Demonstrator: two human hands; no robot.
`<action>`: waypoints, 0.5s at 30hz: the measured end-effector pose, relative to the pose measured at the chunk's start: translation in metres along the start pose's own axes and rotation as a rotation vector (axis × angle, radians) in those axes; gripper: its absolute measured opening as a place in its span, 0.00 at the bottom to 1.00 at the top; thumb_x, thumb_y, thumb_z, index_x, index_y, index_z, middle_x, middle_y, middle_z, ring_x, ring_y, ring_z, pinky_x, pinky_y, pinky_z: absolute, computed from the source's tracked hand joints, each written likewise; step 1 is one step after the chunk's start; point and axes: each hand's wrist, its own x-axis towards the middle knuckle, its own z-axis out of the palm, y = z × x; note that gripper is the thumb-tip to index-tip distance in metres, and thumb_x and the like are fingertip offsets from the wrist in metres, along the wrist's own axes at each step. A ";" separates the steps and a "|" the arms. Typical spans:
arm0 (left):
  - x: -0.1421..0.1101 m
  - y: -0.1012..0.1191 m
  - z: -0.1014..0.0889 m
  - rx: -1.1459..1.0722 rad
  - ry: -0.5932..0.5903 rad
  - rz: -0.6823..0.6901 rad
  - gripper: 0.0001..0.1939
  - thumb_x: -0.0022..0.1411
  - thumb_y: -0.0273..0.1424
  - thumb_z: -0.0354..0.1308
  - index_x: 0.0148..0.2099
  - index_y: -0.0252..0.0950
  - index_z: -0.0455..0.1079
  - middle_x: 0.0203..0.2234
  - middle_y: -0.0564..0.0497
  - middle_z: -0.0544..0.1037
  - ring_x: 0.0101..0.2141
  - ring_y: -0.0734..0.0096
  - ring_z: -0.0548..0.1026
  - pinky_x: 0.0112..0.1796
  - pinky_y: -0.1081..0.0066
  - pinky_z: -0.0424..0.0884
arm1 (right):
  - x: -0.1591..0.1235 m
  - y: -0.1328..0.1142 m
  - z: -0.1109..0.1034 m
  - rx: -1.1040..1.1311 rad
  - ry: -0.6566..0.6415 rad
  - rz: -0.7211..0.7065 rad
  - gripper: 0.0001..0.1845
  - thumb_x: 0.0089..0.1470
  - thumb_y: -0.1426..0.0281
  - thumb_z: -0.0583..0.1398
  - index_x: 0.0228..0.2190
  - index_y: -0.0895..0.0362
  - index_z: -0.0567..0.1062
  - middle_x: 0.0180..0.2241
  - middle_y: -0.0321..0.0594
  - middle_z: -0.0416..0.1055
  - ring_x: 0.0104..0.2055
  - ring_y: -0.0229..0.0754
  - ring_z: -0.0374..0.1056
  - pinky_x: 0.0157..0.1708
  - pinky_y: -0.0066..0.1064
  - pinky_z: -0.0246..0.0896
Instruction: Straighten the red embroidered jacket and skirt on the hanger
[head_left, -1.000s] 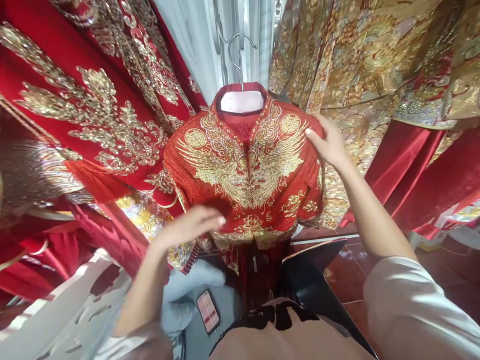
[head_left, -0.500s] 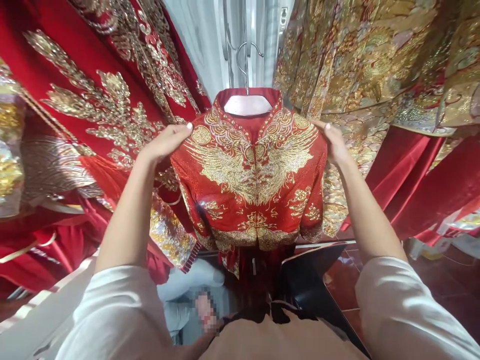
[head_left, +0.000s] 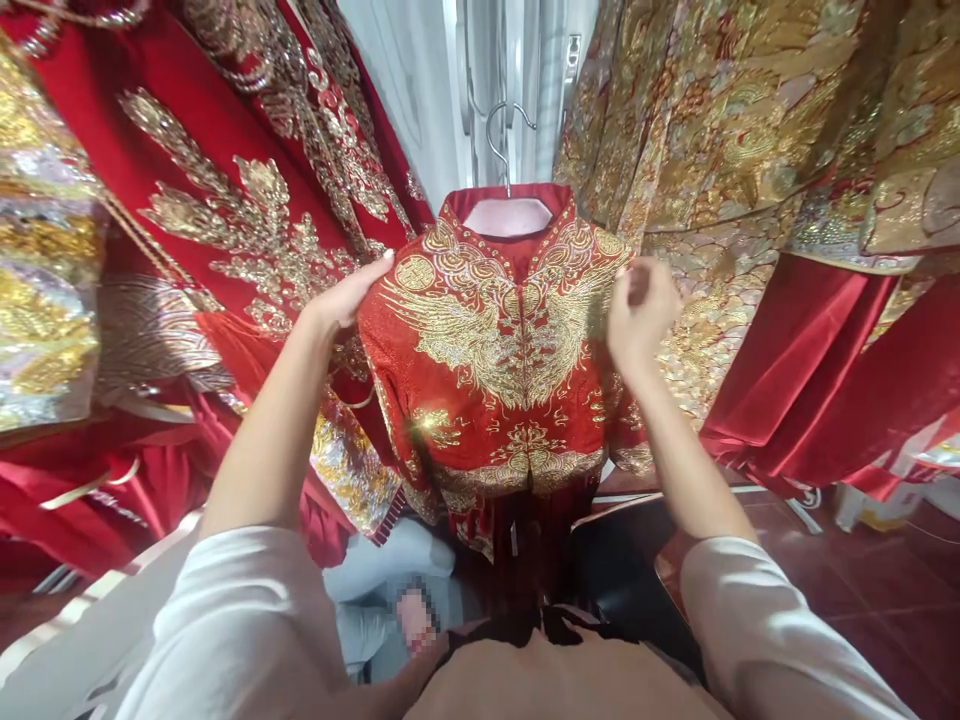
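A red jacket (head_left: 480, 370) with gold embroidery faces me on a hanger (head_left: 507, 215) with a metal hook. My left hand (head_left: 349, 295) grips the jacket's shoulder on the left, thumb on top and the other fingers hidden behind the cloth. At the opposite shoulder, my right hand (head_left: 643, 312) lies over the outer edge of the jacket with its fingers curled in. Whether cloth is pinched in those fingers is hidden. Below the jacket's gold-trimmed hem hangs darker red cloth.
Red garments with gold beadwork (head_left: 225, 215) crowd the left side. A gold brocade garment (head_left: 720, 200) hangs at the right, above red satin cloth (head_left: 795, 360). Someone in light trousers (head_left: 386, 565) is below left. A dark panel (head_left: 619, 555) stands below right.
My right hand has come inward and turned, from gripping the shoulder's outer edge to curled in front of it. My left hand keeps its grip. The view has shifted slightly.
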 end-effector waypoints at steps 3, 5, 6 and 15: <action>-0.023 0.008 0.012 0.149 0.288 0.186 0.35 0.56 0.60 0.45 0.43 0.33 0.71 0.32 0.50 0.78 0.33 0.69 0.71 0.40 0.61 0.69 | -0.033 -0.041 0.022 0.238 -0.257 0.118 0.09 0.55 0.62 0.54 0.36 0.52 0.63 0.27 0.36 0.67 0.31 0.38 0.67 0.32 0.32 0.60; -0.037 0.011 0.019 0.247 0.355 0.247 0.28 0.59 0.53 0.47 0.43 0.35 0.71 0.35 0.51 0.77 0.33 0.70 0.71 0.39 0.63 0.69 | -0.043 -0.059 0.040 0.373 -0.397 0.225 0.09 0.54 0.63 0.56 0.34 0.52 0.60 0.23 0.32 0.64 0.26 0.35 0.65 0.27 0.28 0.57; -0.043 0.011 0.023 0.272 0.344 0.249 0.26 0.58 0.51 0.49 0.45 0.35 0.70 0.37 0.51 0.77 0.33 0.71 0.71 0.39 0.64 0.69 | -0.043 -0.065 0.048 0.417 -0.418 0.275 0.09 0.54 0.64 0.56 0.33 0.52 0.58 0.23 0.30 0.63 0.24 0.34 0.64 0.25 0.27 0.56; -0.042 0.001 0.023 0.216 0.239 0.177 0.33 0.52 0.56 0.52 0.52 0.37 0.67 0.43 0.52 0.76 0.41 0.65 0.73 0.43 0.62 0.70 | -0.057 -0.055 0.057 0.568 -0.398 0.393 0.12 0.53 0.71 0.53 0.29 0.51 0.50 0.24 0.29 0.58 0.23 0.32 0.61 0.24 0.25 0.55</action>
